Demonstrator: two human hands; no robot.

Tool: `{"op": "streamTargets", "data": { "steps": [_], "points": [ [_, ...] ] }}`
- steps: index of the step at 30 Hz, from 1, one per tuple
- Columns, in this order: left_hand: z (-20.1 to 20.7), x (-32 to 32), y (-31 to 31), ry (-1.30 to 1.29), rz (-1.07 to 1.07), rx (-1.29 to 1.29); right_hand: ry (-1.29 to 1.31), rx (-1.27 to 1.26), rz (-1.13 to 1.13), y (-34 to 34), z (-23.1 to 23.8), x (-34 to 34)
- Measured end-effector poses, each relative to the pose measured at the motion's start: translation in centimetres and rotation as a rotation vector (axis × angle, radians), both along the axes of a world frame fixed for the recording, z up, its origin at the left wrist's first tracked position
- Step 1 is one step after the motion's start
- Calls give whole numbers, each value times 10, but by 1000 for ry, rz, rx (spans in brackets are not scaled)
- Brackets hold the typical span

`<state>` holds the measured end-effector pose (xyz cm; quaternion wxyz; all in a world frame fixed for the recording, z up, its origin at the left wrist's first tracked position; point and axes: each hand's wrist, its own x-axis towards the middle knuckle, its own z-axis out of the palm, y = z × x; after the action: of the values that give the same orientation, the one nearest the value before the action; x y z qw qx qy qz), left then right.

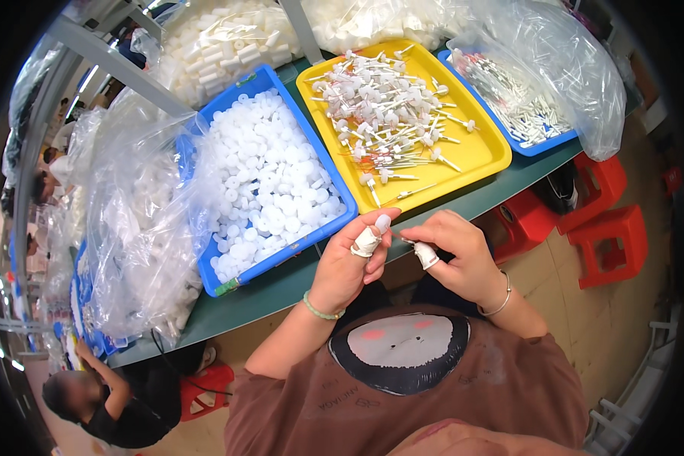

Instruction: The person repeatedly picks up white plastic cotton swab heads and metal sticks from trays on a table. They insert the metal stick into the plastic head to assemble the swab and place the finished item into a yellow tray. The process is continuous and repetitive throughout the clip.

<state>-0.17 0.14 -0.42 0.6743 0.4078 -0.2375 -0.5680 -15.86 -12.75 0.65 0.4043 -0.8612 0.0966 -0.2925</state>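
Note:
My left hand [351,262] pinches a small white plastic cap [383,223] at the fingertips, just off the table's near edge. One finger wears a white finger cot. My right hand [454,254], also with a white finger cot on one finger, holds a thin stick-like piece [405,240] pointed toward the left hand. Both hands sit close together below the yellow tray [488,154], which holds a pile of white-headed thin stems [387,106]. Left of it, the blue tray [340,222] is filled with white round caps [270,175].
A second blue tray [539,144] of thin tubes lies at the right under clear plastic. Clear bags of white parts stand behind and at the left [140,243]. Red stools [604,220] stand beneath the green table [281,285]. Another person [106,399] crouches at lower left.

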Motion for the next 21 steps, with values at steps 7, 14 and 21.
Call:
{"op": "streamTargets", "data": {
  "steps": [7,14,21],
  "points": [
    [-2,-1,0,-36,-5,-28,-22,-85,-36,2,5,-2],
    [-2,-1,0,-35,14,-15,-44,-127,-39,0,9,-3],
    [-4,0,1,-9,10,-22,-85,-134,-9,1,10,-4]
  ]
}}
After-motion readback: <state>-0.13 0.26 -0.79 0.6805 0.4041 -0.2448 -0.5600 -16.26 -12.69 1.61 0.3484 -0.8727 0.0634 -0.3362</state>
